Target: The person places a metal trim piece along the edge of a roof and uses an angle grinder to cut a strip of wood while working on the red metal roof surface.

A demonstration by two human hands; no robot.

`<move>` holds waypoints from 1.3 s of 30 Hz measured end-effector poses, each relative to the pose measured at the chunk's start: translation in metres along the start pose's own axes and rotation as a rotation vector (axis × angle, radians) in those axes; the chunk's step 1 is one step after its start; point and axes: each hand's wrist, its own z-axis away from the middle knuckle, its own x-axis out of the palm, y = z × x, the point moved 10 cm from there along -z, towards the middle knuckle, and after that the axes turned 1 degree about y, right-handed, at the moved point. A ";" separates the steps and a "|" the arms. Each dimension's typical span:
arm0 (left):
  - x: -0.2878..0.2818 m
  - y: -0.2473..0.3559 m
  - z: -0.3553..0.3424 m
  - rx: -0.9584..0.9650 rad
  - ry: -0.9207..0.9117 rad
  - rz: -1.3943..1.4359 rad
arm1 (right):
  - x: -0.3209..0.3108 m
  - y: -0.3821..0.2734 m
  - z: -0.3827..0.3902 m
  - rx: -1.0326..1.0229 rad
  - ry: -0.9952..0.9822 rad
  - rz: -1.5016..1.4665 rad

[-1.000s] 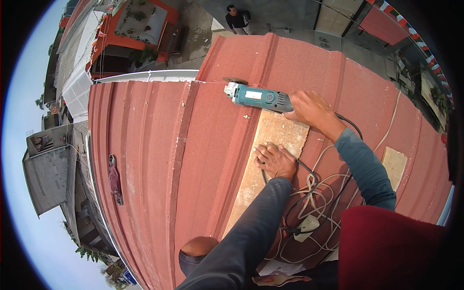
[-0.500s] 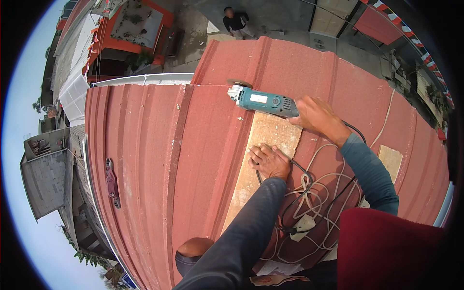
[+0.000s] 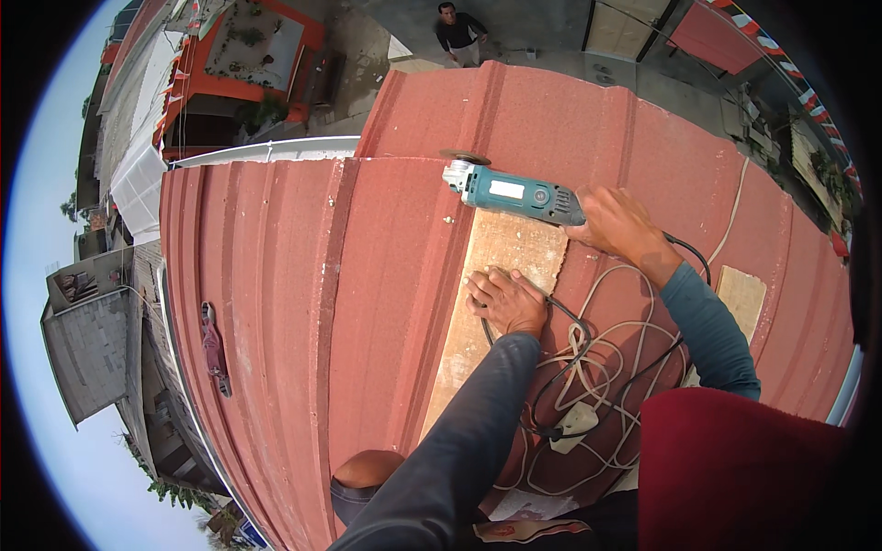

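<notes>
My right hand (image 3: 617,226) is wrapped round the rear of a teal angle grinder (image 3: 524,195). Its thin disc (image 3: 466,157) meets the red ribbed metal roof sheet (image 3: 386,257) at the right end of a cut line running in from the left. A wooden board (image 3: 514,241) lies on the roof just below the tool. On it rests my left hand (image 3: 507,303), palm down with the fingers spread. The grinder's black cord (image 3: 687,246) leaves behind my right hand; a dark cord also passes beside and partly under my left hand.
Beside my left arm, a tangle of pale cable (image 3: 606,367) surrounds a white socket block (image 3: 576,424). A second board (image 3: 740,298) lies at the right. Far left is a dark red folding-like object (image 3: 214,349). Beyond the far roof edge, a person (image 3: 459,35) stands on the ground below.
The grinder has moved slightly to the right along the roof sheet, with my right hand still round it. My left hand stays on the board. The whole view has shifted a little.
</notes>
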 end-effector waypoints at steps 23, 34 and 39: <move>-0.005 0.003 0.002 -0.027 0.032 -0.046 | -0.066 0.034 0.134 0.158 0.156 0.070; -0.011 0.012 0.001 -0.005 0.143 -0.046 | -0.166 0.073 0.332 0.460 0.470 -0.129; -0.013 -0.011 -0.006 -0.035 0.044 -0.079 | -0.186 0.075 0.423 0.705 0.597 -0.200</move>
